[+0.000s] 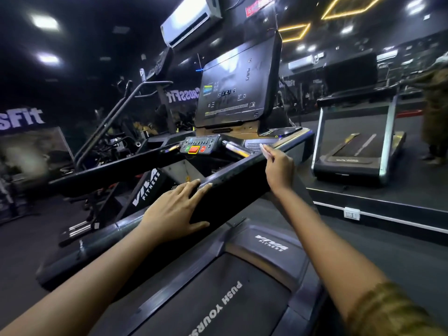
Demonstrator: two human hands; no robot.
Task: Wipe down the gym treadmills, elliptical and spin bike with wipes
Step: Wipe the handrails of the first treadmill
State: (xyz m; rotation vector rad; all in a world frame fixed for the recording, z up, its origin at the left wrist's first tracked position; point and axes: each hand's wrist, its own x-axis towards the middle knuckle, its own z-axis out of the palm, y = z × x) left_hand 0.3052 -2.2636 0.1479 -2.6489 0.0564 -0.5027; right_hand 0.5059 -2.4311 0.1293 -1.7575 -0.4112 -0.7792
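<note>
Presently we note the left hand (pixel 174 209) lying flat, fingers straight, on the side handrail (pixel 232 185) of the treadmill (pixel 242 287). The right hand (pixel 278 168) pinches a small white wipe (pixel 265 151) at the same rail, near the control panel (pixel 200 145).

My right arm wears an olive-brown sleeve (pixel 392 311) with a streaky, ribbed weave. It is bunched up just right of the treadmill (pixel 230 299) belt. My left forearm is uncovered, and my left hand (pixel 174 209) and right hand (pixel 278 166) are bare.
</note>
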